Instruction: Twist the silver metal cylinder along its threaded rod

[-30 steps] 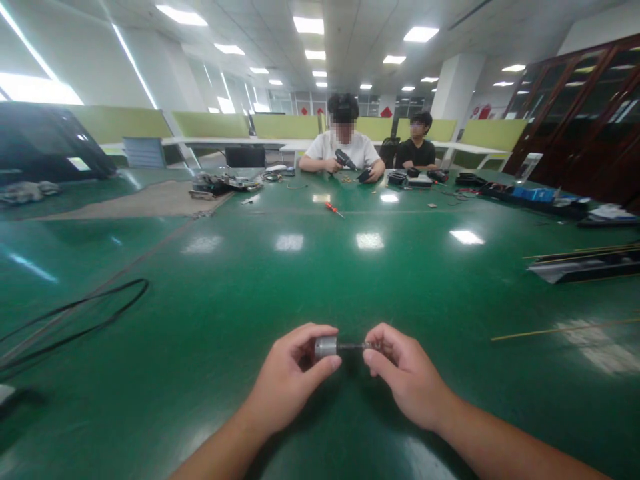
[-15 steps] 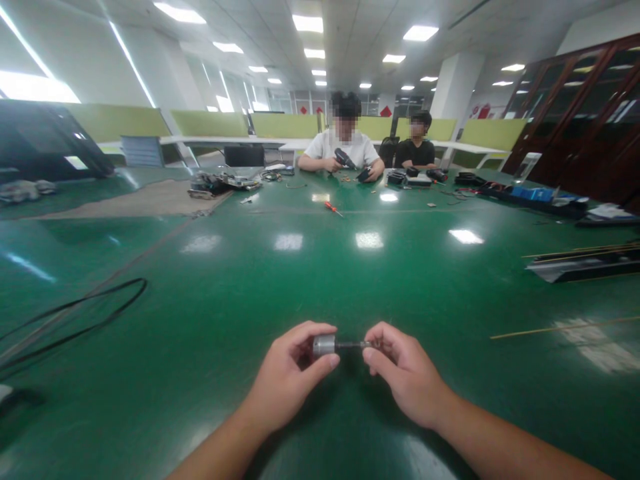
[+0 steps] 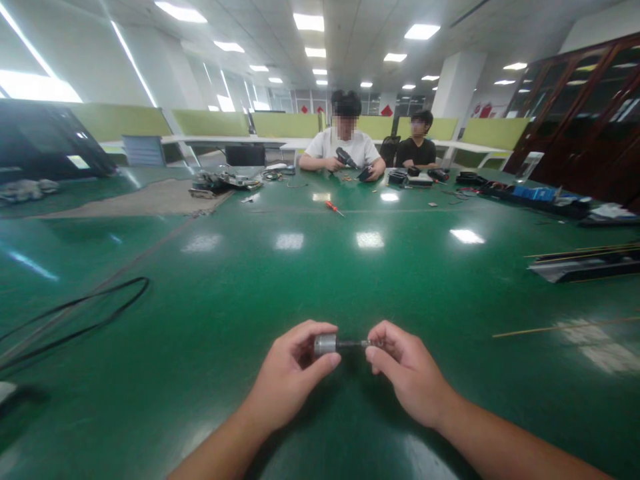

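Observation:
My left hand (image 3: 295, 370) is closed round a short silver metal cylinder (image 3: 326, 344), thumb below and fingers above. From the cylinder's right end a thin dark shaft (image 3: 347, 345) runs level toward my right hand (image 3: 403, 370). The thumb and fingertips of that hand pinch a small metallic piece (image 3: 367, 343) at the far end of the shaft; the fingers partly hide it. Both hands are just above the green tabletop (image 3: 280, 287). What the cylinder belongs to I cannot tell.
An orange-handled screwdriver (image 3: 334, 208) lies mid-table. Across the table, one person (image 3: 345, 143) holds a power drill (image 3: 345, 158); another person (image 3: 418, 143) sits beside them. A black cable (image 3: 115, 313) loops at left. Metal strips (image 3: 585, 267) and a thin rod (image 3: 560, 328) lie at right.

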The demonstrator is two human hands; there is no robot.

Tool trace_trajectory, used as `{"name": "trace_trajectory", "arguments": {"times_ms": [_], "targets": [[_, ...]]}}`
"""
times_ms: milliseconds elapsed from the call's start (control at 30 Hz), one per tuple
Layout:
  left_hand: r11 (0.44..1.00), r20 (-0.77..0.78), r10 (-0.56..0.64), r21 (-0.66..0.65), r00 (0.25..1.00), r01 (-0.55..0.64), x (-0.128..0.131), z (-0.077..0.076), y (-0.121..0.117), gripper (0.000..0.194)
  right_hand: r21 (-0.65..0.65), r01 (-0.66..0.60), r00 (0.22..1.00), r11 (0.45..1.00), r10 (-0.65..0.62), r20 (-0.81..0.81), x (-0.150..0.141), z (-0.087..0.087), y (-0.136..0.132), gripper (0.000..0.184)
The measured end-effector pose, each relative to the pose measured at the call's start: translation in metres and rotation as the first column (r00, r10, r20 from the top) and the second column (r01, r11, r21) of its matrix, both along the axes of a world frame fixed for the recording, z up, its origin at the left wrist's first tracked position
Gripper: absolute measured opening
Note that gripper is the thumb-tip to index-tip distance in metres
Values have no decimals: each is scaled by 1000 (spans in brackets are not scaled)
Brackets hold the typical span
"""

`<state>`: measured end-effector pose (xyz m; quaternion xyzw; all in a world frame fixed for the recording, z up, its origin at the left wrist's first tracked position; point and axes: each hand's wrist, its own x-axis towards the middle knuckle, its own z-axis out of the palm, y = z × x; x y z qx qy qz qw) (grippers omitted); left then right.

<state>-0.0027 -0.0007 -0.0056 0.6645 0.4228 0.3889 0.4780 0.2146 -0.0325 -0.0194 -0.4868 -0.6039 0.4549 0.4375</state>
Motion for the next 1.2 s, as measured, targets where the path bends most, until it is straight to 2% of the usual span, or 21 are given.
{"name": "trace_trajectory", "arguments": {"times_ms": [1033, 1200], "targets": [[1000, 2, -3, -5, 1000, 3, -1, -1, 1, 28, -37, 8, 999, 999, -10, -52, -2, 3, 0, 13], [1000, 9, 4, -19, 1000, -4, -1, 0, 1, 28, -85, 34, 985, 996, -48, -166, 3, 4, 4, 13]]}}
